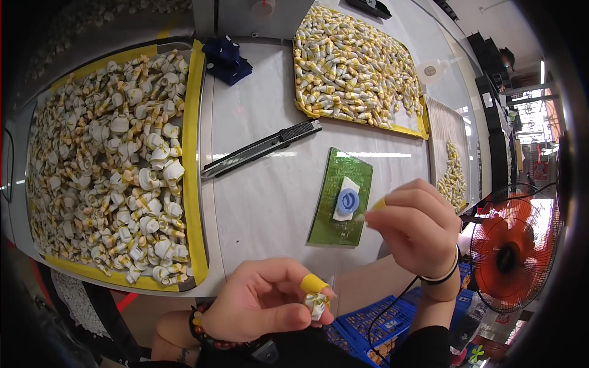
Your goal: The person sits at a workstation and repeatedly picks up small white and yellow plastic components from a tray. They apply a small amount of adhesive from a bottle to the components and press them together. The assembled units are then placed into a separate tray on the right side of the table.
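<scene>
My left hand (254, 306), low in the middle, is closed on a small white piece with yellow marks (316, 305), pinched between thumb and fingers. Yellow tape wraps one of its fingertips. To the right, my right hand (420, 230) is raised with thumb and fingers pinched together; whatever lies between the tips is too small to make out. Yellow tape shows on a finger here too. Just left of those fingertips lies a green glass plate (331, 228). On it sits a blue round cap-like ring (348, 200) over a white square pad (345, 184).
A large yellow-edged tray (197, 122) of similar white pieces fills the left. Another tray (368, 127) of small white-and-yellow parts stands at the back. A black utility knife (264, 149), dark blue cloth (227, 61), and clear bottle (431, 70) lie around. At right stands an orange fan (509, 251).
</scene>
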A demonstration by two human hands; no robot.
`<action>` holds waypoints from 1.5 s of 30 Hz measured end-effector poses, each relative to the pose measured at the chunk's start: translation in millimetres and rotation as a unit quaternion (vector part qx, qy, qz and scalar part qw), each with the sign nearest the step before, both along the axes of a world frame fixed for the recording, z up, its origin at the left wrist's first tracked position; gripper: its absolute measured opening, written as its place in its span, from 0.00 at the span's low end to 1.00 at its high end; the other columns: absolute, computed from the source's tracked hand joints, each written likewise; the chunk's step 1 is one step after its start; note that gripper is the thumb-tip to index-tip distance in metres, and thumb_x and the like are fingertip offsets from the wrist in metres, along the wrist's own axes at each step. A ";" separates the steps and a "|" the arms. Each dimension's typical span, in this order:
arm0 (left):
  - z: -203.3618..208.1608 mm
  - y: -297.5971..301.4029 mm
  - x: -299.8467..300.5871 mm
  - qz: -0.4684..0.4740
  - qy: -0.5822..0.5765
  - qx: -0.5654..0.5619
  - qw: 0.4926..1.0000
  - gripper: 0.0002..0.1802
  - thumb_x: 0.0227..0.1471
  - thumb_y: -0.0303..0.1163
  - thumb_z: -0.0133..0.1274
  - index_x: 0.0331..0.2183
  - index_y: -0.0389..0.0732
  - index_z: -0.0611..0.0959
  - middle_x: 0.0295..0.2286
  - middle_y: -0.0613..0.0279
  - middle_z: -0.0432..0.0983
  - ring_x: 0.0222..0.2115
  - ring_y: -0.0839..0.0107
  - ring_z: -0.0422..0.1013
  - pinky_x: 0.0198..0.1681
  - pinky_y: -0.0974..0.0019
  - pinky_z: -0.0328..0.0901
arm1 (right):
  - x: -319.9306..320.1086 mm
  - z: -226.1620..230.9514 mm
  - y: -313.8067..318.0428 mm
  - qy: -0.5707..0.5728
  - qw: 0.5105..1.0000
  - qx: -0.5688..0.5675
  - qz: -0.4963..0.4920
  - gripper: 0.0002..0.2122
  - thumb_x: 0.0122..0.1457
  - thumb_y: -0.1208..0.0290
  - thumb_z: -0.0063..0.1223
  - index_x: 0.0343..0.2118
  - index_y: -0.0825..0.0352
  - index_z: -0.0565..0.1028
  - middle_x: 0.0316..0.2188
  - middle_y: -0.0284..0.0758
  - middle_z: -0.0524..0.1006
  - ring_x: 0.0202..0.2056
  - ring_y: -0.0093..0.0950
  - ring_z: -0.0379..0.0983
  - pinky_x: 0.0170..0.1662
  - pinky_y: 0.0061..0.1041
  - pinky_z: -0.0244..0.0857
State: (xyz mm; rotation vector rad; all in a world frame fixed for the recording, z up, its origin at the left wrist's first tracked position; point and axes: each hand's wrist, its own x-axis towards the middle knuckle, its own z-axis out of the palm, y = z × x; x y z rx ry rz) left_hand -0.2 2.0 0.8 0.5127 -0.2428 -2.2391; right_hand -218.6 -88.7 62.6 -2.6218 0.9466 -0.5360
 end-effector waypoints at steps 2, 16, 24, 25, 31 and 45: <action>-2.2 -0.7 0.4 -0.026 0.011 0.005 1.000 0.25 0.45 0.41 0.63 0.36 0.30 0.74 0.28 0.49 0.77 0.30 0.64 0.74 0.35 0.67 0.69 | 5.4 6.1 6.8 -0.081 0.996 0.048 0.004 0.11 0.37 0.84 0.56 0.29 0.69 0.78 0.25 0.34 0.74 0.25 0.30 0.72 0.28 0.25 0.68; -11.8 -7.1 -0.9 -0.134 0.147 0.014 0.980 0.13 0.54 0.35 0.54 0.36 0.34 0.75 0.30 0.60 0.76 0.29 0.77 0.71 0.36 0.74 0.65 | 22.9 3.1 3.0 -0.208 0.951 0.137 0.182 0.06 0.48 0.80 0.55 0.30 0.74 0.77 0.28 0.39 0.76 0.27 0.30 0.73 0.31 0.23 0.70; -8.4 -8.0 -2.7 -0.126 0.151 0.032 0.980 0.12 0.55 0.34 0.53 0.35 0.34 0.75 0.29 0.61 0.74 0.29 0.77 0.69 0.36 0.74 0.64 | 28.2 -0.3 4.9 -0.227 0.947 0.131 0.184 0.07 0.44 0.80 0.60 0.27 0.75 0.76 0.26 0.39 0.75 0.26 0.29 0.73 0.29 0.22 0.70; -8.0 -7.9 -2.9 -0.122 0.152 0.031 0.980 0.12 0.55 0.34 0.53 0.35 0.34 0.75 0.29 0.61 0.74 0.29 0.77 0.69 0.36 0.74 0.64 | 28.6 -1.4 5.1 -0.228 0.948 0.127 0.184 0.07 0.44 0.80 0.60 0.27 0.75 0.76 0.26 0.39 0.75 0.26 0.29 0.73 0.29 0.22 0.70; -6.2 -10.1 -4.1 -0.129 0.151 0.009 0.980 0.12 0.55 0.33 0.53 0.35 0.34 0.75 0.30 0.61 0.75 0.30 0.77 0.70 0.37 0.74 0.64 | 26.9 -0.9 10.2 -0.234 0.950 0.115 0.173 0.07 0.45 0.80 0.60 0.28 0.75 0.76 0.26 0.39 0.75 0.26 0.29 0.73 0.29 0.22 0.70; -0.4 -9.4 -4.3 -0.035 0.051 -0.079 0.995 0.14 0.50 0.23 0.56 0.40 0.32 0.75 0.35 0.61 0.75 0.38 0.76 0.71 0.44 0.73 0.65 | 19.6 -1.2 17.8 -0.277 0.943 0.151 0.105 0.05 0.47 0.81 0.58 0.29 0.71 0.78 0.27 0.39 0.77 0.26 0.30 0.74 0.28 0.22 0.70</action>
